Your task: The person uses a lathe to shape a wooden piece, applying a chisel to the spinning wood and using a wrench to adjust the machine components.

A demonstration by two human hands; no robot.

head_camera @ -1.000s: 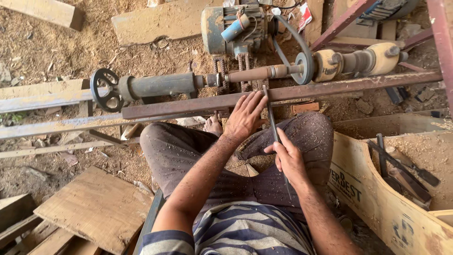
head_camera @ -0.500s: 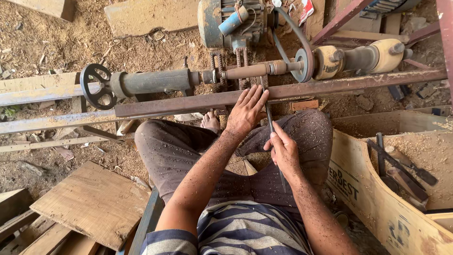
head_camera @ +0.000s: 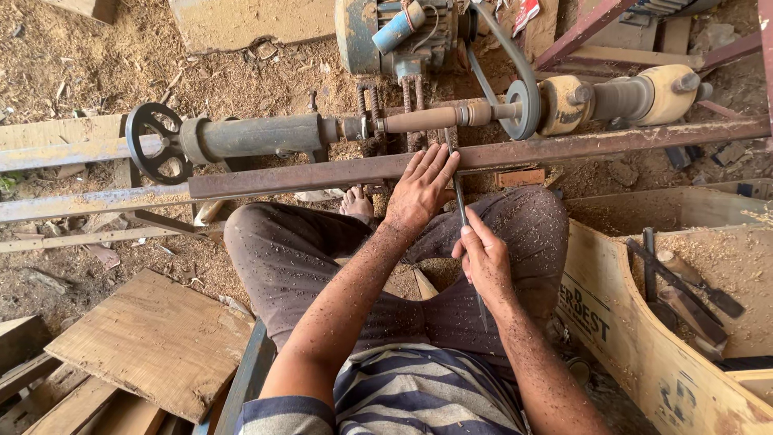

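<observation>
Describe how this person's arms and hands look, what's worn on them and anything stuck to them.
Both arms are bare from the upper arm down, with no gloves, watch or rings visible. The left hand and right hand are flecked with fine sawdust, which also dots both forearms. Short sleeves of a striped shirt, blue-grey and white bands, end near the shoulders.

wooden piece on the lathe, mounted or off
Mounted: the wooden piece sits between the tailstock and the pulley.

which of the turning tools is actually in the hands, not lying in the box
The long thin chisel that runs from the right hand up under the left hand on the rusty rail. The other tools lie untouched in the sawdust-filled box.
</observation>
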